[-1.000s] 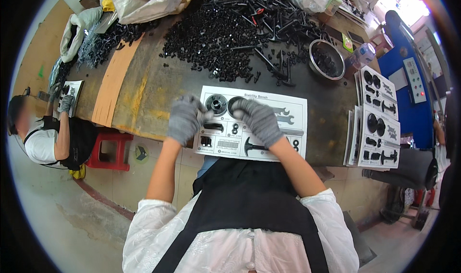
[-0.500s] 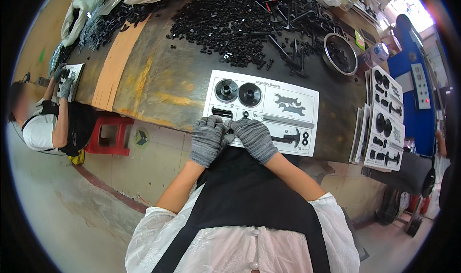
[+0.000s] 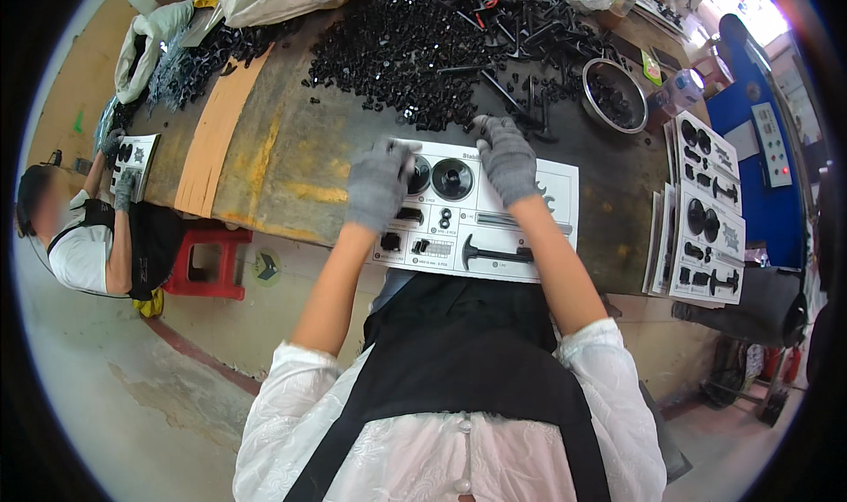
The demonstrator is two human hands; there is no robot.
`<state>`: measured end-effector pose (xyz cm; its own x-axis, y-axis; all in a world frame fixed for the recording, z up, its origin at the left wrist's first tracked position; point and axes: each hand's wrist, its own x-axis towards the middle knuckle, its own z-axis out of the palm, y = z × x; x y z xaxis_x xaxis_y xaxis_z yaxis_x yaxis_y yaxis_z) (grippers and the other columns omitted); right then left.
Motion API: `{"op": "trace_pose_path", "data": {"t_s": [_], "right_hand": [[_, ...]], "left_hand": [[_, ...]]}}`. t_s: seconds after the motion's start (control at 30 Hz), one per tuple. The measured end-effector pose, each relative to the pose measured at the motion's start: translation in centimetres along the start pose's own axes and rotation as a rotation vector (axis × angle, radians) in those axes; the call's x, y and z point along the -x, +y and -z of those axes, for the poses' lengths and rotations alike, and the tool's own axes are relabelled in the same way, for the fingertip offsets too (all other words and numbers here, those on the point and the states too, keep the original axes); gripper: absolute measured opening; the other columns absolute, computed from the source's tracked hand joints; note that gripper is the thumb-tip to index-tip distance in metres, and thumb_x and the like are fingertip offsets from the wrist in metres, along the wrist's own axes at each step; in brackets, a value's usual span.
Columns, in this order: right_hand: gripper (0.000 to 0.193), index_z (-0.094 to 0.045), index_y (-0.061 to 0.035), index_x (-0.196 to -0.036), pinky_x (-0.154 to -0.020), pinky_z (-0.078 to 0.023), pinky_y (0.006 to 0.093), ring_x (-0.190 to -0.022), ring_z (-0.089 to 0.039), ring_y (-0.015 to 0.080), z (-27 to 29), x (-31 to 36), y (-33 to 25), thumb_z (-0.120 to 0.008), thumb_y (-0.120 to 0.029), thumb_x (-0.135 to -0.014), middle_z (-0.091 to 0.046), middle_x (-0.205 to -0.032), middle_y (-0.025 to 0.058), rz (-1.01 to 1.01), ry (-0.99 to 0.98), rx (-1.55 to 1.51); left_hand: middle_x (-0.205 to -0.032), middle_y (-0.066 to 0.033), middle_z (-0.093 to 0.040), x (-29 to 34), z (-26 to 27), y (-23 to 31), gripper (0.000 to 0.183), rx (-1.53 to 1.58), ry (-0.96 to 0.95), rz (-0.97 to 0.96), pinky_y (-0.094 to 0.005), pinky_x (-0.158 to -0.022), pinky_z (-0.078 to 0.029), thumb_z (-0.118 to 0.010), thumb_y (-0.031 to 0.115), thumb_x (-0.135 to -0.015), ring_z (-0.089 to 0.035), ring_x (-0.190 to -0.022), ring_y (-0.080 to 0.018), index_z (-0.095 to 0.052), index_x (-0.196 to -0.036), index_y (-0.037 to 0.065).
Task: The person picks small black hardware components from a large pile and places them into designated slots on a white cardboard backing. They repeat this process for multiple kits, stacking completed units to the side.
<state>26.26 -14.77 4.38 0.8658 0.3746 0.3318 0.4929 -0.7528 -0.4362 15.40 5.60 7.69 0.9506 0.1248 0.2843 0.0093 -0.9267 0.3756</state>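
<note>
A white printed card (image 3: 556,213) lies on the table before me, bearing several black parts. Two round black discs (image 3: 452,180) sit near its top, the left one partly covered by my left hand (image 3: 378,184). Those grey-gloved fingers bend inward over the card's upper left corner, blurred. My right hand (image 3: 510,160), also gloved in grey, reaches across the card's top edge with fingers loosely bent and apart; nothing shows in it. Below are two small black rings (image 3: 445,218) and a black T-shaped part (image 3: 496,253), its right end hidden by my forearm.
Past the card spreads a big heap of small black parts (image 3: 388,65), with longer black pieces on its right. A metal bowl (image 3: 641,118) of parts stands right of it. Stacked filled cards (image 3: 706,237) lie far right. On the left, a co-worker (image 3: 88,228) handles another card.
Both my hands have left the card's lower middle, parting and moving up toward its top edge. The small parts they covered now show. My forearms stretch farther forward.
</note>
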Motion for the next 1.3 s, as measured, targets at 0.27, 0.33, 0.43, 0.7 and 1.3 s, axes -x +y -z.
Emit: {"op": "trace_pose_path", "data": {"t_s": [0.27, 0.33, 0.43, 0.7, 1.3], "right_hand": [[0.039, -0.060, -0.0146, -0.109, -0.090, -0.049, 0.0418, -0.102, -0.061, 0.0308, -2.5, -4.9, 1.6, -0.077, -0.029, -0.078, -0.061, -0.108, 0.0131, -0.156, -0.289, 0.017], [0.039, -0.060, -0.0135, -0.108, -0.090, -0.049, 0.0416, -0.102, -0.061, 0.0307, -2.8, -5.2, 2.1, -0.077, -0.031, -0.077, -0.061, -0.108, 0.0131, -0.198, -0.330, 0.007], [0.037, -0.063, -0.0097, -0.097, -0.086, -0.051, 0.0395, -0.092, -0.064, 0.0293, -3.3, -5.1, 3.0, -0.081, -0.031, -0.073, -0.065, -0.098, 0.0121, -0.251, -0.337, -0.086], [0.027, -0.071, -0.0055, -0.093, -0.073, -0.054, 0.0286, -0.075, -0.067, 0.0138, -3.9, -4.2, 5.7, -0.083, -0.015, -0.070, -0.073, -0.084, 0.0077, -0.353, -0.347, -0.517], [0.020, -0.070, -0.0124, -0.099, -0.076, -0.053, 0.0343, -0.085, -0.066, 0.0224, 2.0, 10.0, -5.7, -0.068, -0.025, -0.084, -0.068, -0.088, 0.0055, 0.180, -0.374, -0.306]], "left_hand": [[-0.099, -0.0127, -0.061, -9.0, -5.0, -4.4, 0.028, -0.349, -0.201, -0.134, -0.0426, -0.087, -0.047, -0.070, 0.030, -0.079, -0.061, -0.098, -0.0305, -0.062, -0.095, 0.008], [-0.099, -0.0123, -0.061, -9.3, -4.3, -3.6, 0.028, -0.369, -0.257, -0.145, -0.0428, -0.086, -0.047, -0.069, 0.031, -0.080, -0.061, -0.097, -0.0306, -0.062, -0.094, 0.009], [-0.099, -0.0128, -0.061, -8.2, -1.9, -3.5, 0.030, -0.203, -0.261, -0.057, -0.0434, -0.081, -0.049, -0.068, 0.033, -0.080, -0.062, -0.092, -0.0304, -0.062, -0.093, 0.007], [-0.079, -0.0124, -0.061, 4.9, 2.9, 1.4, 0.030, -0.136, -0.407, -0.341, -0.0423, -0.075, -0.046, -0.067, 0.036, -0.074, -0.058, -0.076, -0.0298, -0.064, -0.080, 0.007], [-0.108, -0.0056, -0.062, 9.0, 0.3, -0.5, 0.036, 0.104, -0.274, -0.368, -0.0397, -0.088, -0.043, -0.078, 0.040, -0.070, -0.058, -0.102, -0.0255, -0.070, -0.096, 0.017]]}}
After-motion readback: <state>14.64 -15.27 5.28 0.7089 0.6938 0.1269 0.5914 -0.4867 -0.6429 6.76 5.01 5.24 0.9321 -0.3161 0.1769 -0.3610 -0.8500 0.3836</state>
